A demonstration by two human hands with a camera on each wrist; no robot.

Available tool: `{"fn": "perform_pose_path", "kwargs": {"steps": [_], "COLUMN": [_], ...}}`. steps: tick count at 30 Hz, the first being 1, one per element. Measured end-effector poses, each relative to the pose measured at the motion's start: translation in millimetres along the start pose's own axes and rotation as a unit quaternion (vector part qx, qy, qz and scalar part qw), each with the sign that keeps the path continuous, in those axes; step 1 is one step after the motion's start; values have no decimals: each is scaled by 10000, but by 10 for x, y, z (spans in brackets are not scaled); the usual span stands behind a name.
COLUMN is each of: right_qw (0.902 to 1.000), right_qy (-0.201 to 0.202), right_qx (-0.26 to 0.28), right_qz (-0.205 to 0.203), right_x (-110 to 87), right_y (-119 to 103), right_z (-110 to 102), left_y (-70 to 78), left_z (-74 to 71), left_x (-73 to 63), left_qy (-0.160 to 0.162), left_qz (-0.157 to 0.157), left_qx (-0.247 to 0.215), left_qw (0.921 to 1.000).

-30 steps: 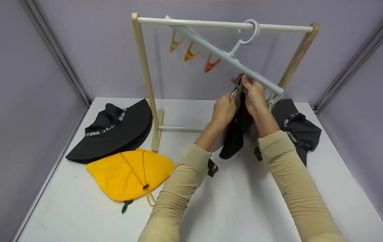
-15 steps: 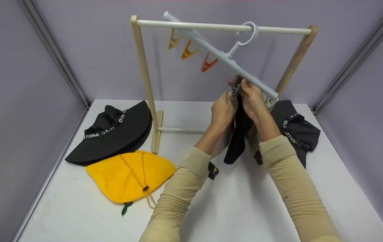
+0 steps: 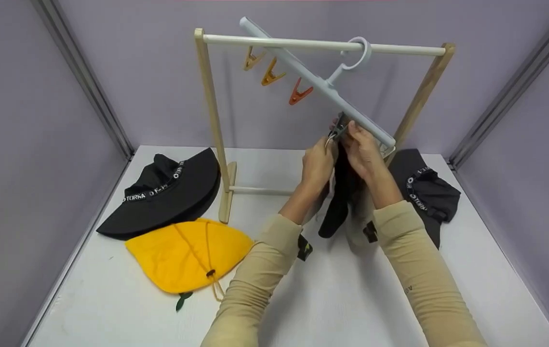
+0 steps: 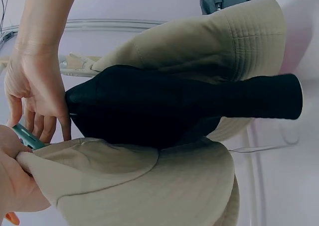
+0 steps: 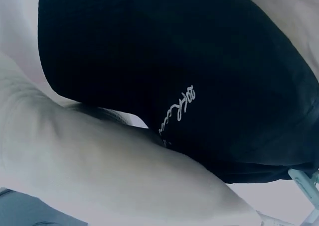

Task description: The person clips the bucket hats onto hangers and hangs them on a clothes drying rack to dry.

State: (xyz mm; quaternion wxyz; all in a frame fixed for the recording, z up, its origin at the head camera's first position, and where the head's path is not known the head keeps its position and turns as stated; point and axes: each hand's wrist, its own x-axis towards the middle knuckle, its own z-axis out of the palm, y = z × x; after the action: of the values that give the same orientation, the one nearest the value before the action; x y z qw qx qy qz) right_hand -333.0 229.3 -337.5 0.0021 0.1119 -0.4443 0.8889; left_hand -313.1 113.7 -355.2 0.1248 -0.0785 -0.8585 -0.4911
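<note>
A pale-blue clip hanger [image 3: 322, 86] hangs tilted from the rack's white bar, its right end low. My right hand [image 3: 365, 149] pinches a green clip [image 3: 338, 129] under that low half, thumb in front and fingertips behind. Just left of it, my left hand [image 3: 317, 166] pinches the top edge of a beige hat [image 4: 134, 181], right at the clip. A black hat [image 4: 149, 106] with white script lettering hangs between that hat and a second beige hat [image 4: 249, 37]. In the right wrist view the black hat [image 5: 199, 76] covers most of the picture; the right hand is hidden.
The wooden rack [image 3: 211, 115] stands at the table's back. Three free clips, among them an orange clip [image 3: 299, 92], hang on the hanger's left half. A black bucket hat [image 3: 168, 197] and a yellow hat [image 3: 190, 255] lie left; another black hat [image 3: 426, 193] lies right.
The hanger tilts more steeply, its right end lower. Both hands stay together at the green clip with small finger shifts. More of the second beige hat shows below the right hand.
</note>
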Motion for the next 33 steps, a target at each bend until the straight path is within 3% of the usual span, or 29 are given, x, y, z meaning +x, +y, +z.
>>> {"fn": "perform_pose_path", "kwargs": {"steps": [8,13,19,23,29,33], "right_qw": [9995,9996,9996,9996,9984,9894], "right_qy": [-6,24,63,-132,-152,113], "right_qx": [300,263,274,231,-294,-1218], "right_qz": [-25,-84,-83,-128,-457,-785], "right_x": [-19,-24,-25,-27,-84,-176], "right_y": [19,23,48,63,120,161], "right_z": [-17,-14,-26,-32,-32,-16], "left_y": [-32,-117,-296,-442,-626,-711], "left_z": [4,75,203,279,398,462], "left_x": [-44,-143,-343,-496,-738,-886], "left_qy": [-52,-60,130,79,-224,-315], "left_qz": [-65,-75,202,155,-79,-50], "left_qx": [288,525,251,61,-206,-374], "left_qw": [9995,9986,9994,9998,9995,9988]}}
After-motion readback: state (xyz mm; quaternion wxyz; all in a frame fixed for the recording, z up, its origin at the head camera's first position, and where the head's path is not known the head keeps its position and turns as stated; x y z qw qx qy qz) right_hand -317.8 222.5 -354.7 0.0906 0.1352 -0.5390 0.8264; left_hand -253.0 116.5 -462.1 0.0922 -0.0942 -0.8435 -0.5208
